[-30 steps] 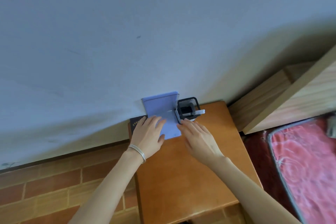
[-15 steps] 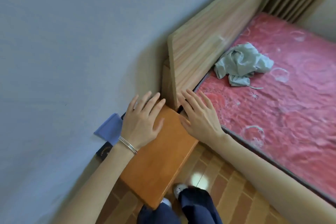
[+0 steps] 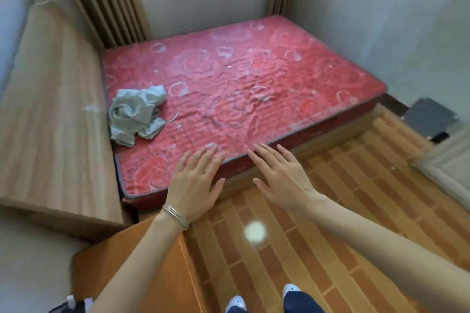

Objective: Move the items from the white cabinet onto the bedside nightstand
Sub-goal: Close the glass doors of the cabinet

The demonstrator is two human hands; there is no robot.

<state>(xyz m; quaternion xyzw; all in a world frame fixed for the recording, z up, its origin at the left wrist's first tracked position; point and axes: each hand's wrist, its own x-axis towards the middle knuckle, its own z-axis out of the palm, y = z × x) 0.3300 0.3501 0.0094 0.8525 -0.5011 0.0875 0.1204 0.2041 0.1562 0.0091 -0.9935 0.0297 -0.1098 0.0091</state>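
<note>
Left hand (image 3: pixel 193 185) and right hand (image 3: pixel 282 180) are spread flat and empty beyond the nightstand (image 3: pixel 170 287), whose floor-side edge runs toward the mattress (image 3: pixel 254 79).

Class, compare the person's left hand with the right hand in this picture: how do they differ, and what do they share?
The left hand wears thin bangles at its wrist; the right hand has a bare wrist. The left forearm crosses over the orange nightstand; the right forearm crosses the tiled floor. Shared: both hands are open, fingers spread, palms down, holding nothing.
</note>
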